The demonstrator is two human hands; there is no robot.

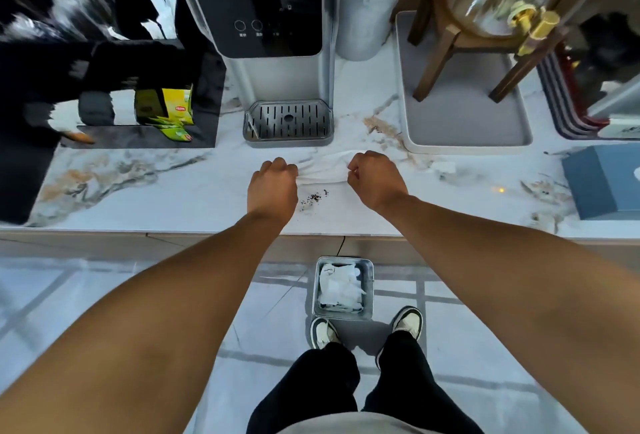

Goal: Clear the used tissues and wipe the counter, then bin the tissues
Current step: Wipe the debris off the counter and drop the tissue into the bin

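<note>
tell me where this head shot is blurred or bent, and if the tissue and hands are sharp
Head view: wide-angle bend stretches the forearms and bows the counter edge; the dark upper-left corner is smeared with blur; the tissue, left hand and right hand are fairly sharp; the floor shows pale sheen around the bin.

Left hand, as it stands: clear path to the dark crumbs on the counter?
Probably yes. The crumbs lie on bare counter just beside the left hand, nothing between. But that hand is shut on the tissue, shared with the right hand.
</note>
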